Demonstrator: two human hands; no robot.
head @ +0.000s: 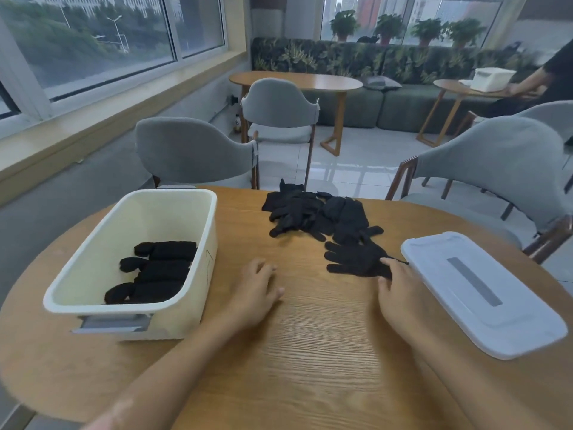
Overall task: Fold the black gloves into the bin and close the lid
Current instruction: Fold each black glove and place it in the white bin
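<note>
- A single black glove (356, 259) lies flat on the wooden table (310, 352), just left of the white lid (483, 293), its fingers pointing away from the lid.
- The right hand (400, 293) rests by the lid's near-left edge; its fingertips (387, 262) touch the glove's cuff end, though whether they pinch it cannot be told.
- The left hand (257, 293) lies palm down on the table, further left of the lid, fingers relaxed and spread, holding nothing.
- A loose pile of black gloves (316, 215) sits beyond the single glove.
- The cream bin (198, 268), well left of the lid, holds three folded gloves (158, 271) in a row.
</note>
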